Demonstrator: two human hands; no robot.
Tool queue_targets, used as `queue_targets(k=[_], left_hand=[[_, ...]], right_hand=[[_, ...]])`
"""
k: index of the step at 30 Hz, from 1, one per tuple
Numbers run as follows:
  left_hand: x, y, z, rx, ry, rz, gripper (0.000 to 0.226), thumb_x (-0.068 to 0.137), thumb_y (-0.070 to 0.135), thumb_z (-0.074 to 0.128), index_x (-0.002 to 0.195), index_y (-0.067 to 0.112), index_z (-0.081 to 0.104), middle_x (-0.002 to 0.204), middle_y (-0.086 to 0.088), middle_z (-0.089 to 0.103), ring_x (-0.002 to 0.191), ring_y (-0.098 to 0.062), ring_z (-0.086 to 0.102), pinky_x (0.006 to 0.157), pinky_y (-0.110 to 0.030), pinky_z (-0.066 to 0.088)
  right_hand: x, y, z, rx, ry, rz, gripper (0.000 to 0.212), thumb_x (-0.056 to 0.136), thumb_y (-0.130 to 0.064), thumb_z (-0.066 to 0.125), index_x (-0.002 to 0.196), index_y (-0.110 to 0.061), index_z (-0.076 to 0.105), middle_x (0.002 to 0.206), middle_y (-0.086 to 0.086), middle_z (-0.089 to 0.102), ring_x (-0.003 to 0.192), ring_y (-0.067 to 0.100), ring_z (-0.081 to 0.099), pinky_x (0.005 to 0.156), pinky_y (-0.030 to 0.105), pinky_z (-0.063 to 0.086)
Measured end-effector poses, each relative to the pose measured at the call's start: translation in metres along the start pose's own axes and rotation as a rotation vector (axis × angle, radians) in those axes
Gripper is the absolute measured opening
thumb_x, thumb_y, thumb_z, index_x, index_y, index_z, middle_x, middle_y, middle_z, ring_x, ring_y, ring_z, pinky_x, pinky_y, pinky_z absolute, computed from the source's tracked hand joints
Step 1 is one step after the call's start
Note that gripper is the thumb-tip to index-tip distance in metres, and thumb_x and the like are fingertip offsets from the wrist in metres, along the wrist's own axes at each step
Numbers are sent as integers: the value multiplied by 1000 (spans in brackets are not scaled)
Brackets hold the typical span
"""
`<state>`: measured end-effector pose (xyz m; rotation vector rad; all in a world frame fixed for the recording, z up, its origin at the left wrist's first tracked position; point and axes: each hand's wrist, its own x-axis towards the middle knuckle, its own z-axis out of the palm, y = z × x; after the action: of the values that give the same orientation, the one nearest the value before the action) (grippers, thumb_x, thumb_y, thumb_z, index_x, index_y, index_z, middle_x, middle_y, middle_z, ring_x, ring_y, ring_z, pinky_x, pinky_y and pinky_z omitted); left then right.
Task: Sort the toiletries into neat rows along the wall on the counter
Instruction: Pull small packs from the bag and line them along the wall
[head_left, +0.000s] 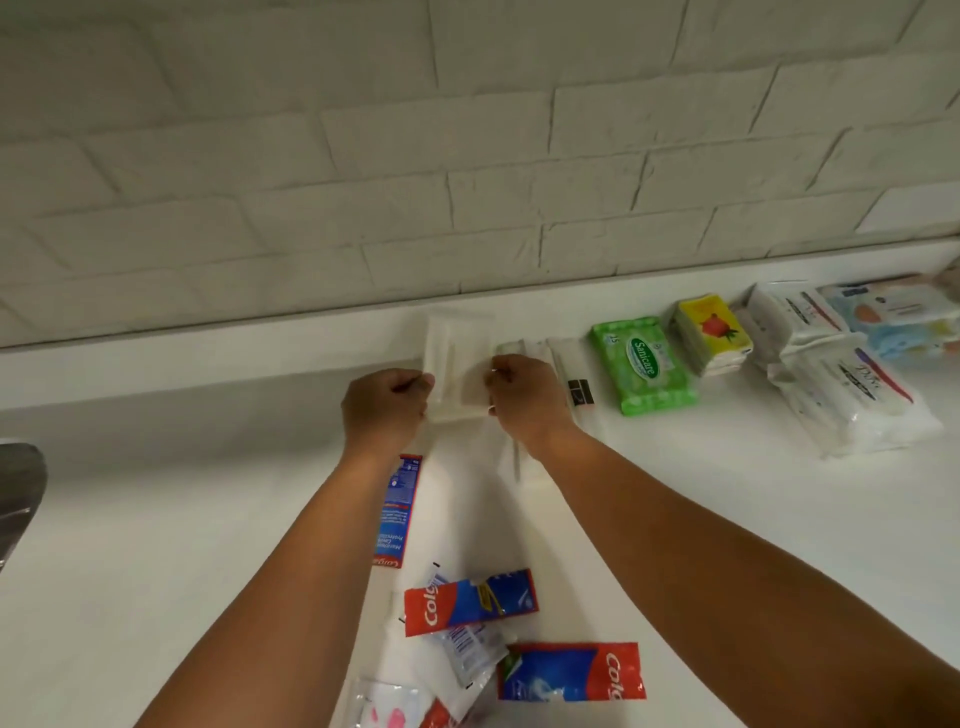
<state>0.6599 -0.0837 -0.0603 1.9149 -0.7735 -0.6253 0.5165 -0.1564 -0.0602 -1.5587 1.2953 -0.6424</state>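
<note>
Grip: left hand and right hand pinch a white packet.
Place: counter, touching wall.

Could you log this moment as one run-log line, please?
both hands gripping white packet at wall | left hand shut | right hand shut | Colgate packs unsorted

Left of the left hand the counter lies bare up to the wall. Just right of the right hand, the green wipes pack and further packs crowd the wall side. Beneath both forearms, toothpaste sachets clutter the near counter.
</note>
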Motion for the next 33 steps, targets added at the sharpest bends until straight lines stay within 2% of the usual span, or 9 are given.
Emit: queue_targets(k=[3, 6, 10, 13, 15, 19, 24, 29, 33], left_hand=[[19, -10, 7, -114, 20, -132, 24, 84, 25, 78, 60, 24, 72, 56, 2, 68, 54, -16, 62, 80, -43, 60], [27, -21, 16, -130, 17, -208, 20, 83, 20, 79, 63, 17, 73, 57, -2, 69, 52, -17, 62, 78, -40, 60], [30, -30, 26, 34, 27, -185, 13, 80, 28, 79, 79, 16, 78, 68, -2, 74, 73, -21, 72, 84, -36, 59], [29, -30, 27, 219, 34, -123, 29, 82, 32, 76, 104, 12, 77, 99, -7, 76, 100, -25, 70, 90, -28, 50], [27, -29, 27, 274, 27, -101, 36, 85, 32, 74, 112, 10, 74, 113, -10, 73, 109, -27, 66, 89, -26, 44], [27, -29, 29, 339, 8, -61, 31, 87, 31, 73, 105, 5, 75, 107, -12, 74, 104, -29, 66, 80, -23, 39], [26, -28, 29, 424, -10, -35, 24, 86, 34, 72, 76, 12, 70, 81, -11, 69, 83, -29, 64, 71, -25, 38], [19, -25, 20, 473, 19, 41, 43, 90, 40, 65, 118, 8, 70, 120, -9, 70, 113, -28, 63, 93, -30, 44], [1, -16, 5, 468, -9, 171, 36, 92, 44, 61, 113, 16, 71, 116, -1, 71, 105, -20, 65, 87, -26, 44]], right_hand=[[15, 4, 11, -143, -92, 30, 40, 98, -10, 39, 135, -8, 53, 137, 6, 56, 124, 17, 52, 109, 32, 40], [9, 5, 16, -81, -88, 103, 49, 97, -9, 38, 145, -11, 42, 150, 5, 44, 132, 22, 48, 108, 30, 41], [8, 8, 20, -106, -169, 147, 40, 97, -2, 33, 134, 1, 46, 117, 8, 54, 106, 25, 58, 80, 29, 48], [14, 12, 26, -65, -176, 169, 40, 94, -6, 36, 131, -4, 50, 110, 7, 54, 90, 19, 52, 60, 20, 38], [15, 12, 28, -104, -182, 151, 26, 93, -6, 36, 108, -11, 56, 92, 0, 50, 76, 13, 45, 57, 20, 34], [12, 6, 25, -81, -180, 144, 38, 95, -3, 35, 130, 2, 49, 119, 18, 57, 94, 25, 53, 74, 30, 41], [8, 4, 21, -67, -182, 155, 43, 97, -4, 35, 139, 2, 42, 138, 18, 49, 119, 30, 54, 88, 34, 47], [-3, -2, 14, -117, -184, 77, 51, 100, -16, 41, 149, -6, 32, 155, 10, 35, 136, 24, 40, 91, 21, 34], [-23, -6, 8, -100, -165, -25, 52, 95, -25, 55, 144, -11, 44, 151, 7, 44, 134, 20, 46, 106, 25, 36]])
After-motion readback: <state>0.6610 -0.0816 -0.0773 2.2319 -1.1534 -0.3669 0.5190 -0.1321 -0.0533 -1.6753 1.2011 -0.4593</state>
